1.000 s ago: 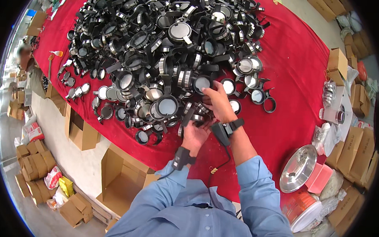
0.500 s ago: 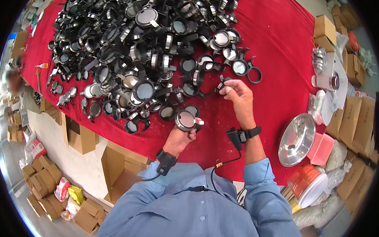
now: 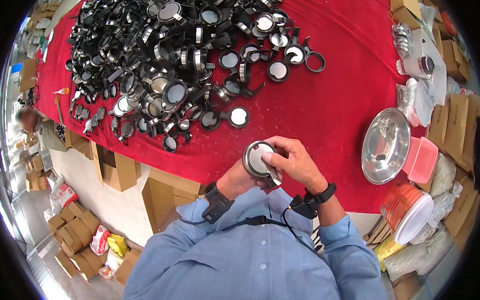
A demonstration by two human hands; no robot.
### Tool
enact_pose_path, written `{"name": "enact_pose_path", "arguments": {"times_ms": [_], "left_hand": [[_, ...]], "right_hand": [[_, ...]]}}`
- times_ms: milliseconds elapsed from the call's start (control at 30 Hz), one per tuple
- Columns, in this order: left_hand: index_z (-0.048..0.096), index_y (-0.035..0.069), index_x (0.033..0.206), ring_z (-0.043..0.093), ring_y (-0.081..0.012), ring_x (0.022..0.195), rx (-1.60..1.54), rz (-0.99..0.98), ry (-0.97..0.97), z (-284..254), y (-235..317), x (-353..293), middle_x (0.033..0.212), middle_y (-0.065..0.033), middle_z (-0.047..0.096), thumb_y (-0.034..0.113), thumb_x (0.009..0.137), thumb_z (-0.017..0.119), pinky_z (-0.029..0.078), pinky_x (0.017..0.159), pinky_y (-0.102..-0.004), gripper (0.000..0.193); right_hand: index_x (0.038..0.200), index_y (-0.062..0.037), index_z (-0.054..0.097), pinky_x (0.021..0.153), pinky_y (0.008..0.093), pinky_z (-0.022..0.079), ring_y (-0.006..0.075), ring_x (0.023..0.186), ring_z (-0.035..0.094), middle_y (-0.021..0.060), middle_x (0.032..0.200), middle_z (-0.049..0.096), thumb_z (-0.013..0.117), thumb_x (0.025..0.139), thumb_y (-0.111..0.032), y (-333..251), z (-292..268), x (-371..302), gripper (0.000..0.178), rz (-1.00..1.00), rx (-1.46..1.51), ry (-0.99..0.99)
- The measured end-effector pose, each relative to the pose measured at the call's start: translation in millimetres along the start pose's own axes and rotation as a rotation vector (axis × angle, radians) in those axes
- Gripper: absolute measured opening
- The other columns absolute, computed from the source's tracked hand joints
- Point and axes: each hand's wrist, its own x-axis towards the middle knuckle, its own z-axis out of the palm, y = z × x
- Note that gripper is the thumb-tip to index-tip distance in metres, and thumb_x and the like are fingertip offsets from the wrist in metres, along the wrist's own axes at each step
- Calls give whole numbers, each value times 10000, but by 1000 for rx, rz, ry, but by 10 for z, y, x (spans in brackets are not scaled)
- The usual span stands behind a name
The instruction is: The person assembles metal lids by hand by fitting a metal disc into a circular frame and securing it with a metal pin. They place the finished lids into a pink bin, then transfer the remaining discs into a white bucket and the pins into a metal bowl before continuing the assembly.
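Observation:
In front of my shirt, near the table's front edge, I hold a round lid [image 3: 259, 157] with a pale disc face and a black and steel rim. My left hand [image 3: 236, 178] grips it from below and the left side. From the right, my right hand [image 3: 296, 161] closes on it, thumb pressed on the pale face. A small tab sticks out at the lid's lower right. Beyond my hands, a similar lid [image 3: 238, 117] lies flat on the red cloth [image 3: 325, 126], and another lid [image 3: 278, 71] lies farther back.
A big pile of black and steel lids [image 3: 164, 52] covers the far left of the table. At the right are a steel bowl [image 3: 372, 154], a pink plastic tub [image 3: 423, 158], a jar [image 3: 412, 66] and a bucket [image 3: 404, 211]. An open carton [image 3: 167, 197] stands by the front edge.
My right hand has come back from the pile's right edge to the lid in my left hand. That lid has moved nearer my body. The view has shifted.

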Motion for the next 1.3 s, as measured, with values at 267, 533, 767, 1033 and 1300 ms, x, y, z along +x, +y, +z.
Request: {"name": "enact_pose_path", "arguments": {"times_ms": [267, 533, 767, 1033, 1300], "left_hand": [[585, 7, 1326, 679, -296, 1062, 116, 135, 188, 139, -251, -117, 1141, -150, 711, 352, 1061, 312, 522, 943, -427, 514], [585, -5, 1313, 663, -159, 991, 342, 310, 334, 225, -216, -216, 1063, -88, 700, 57, 906, 548, 508, 946, -341, 413], [578, 2, 1306, 658, -137, 991, 323, 376, 402, -20, -65, -285, 1052, -62, 687, 88, 943, 602, 525, 945, -342, 374], [576, -1, 1321, 665, -149, 1017, 311, 381, 454, -269, 118, -282, 1083, -78, 694, 99, 949, 597, 519, 956, -339, 386], [577, -5, 1318, 673, -165, 1042, 262, 367, 475, -371, 204, -246, 1098, -84, 697, 84, 962, 572, 509, 966, -337, 368]], "right_hand": [[1012, -31, 706, 621, 213, 415, 43, 683, 512, -22, 816, 649, 684, 965, -253, 152, -78, -179, 227, 2, 271, 309], [1059, -12, 693, 623, 226, 436, 51, 679, 536, -10, 832, 646, 668, 975, -235, 216, -118, 44, 240, 24, 302, 282], [1176, 34, 595, 673, 294, 515, 120, 740, 604, 65, 928, 663, 724, 924, -205, 275, -898, 1191, 371, -219, -234, 729], [1214, -20, 595, 903, 470, 508, 367, 1052, 642, 206, 1145, 646, 772, 819, -416, 253, -998, 2223, 587, -194, -835, 922], [992, -72, 690, 817, 485, 528, 379, 936, 670, 171, 1037, 671, 750, 846, -308, 303, -1023, 2389, 284, -195, -1004, 969]]}}
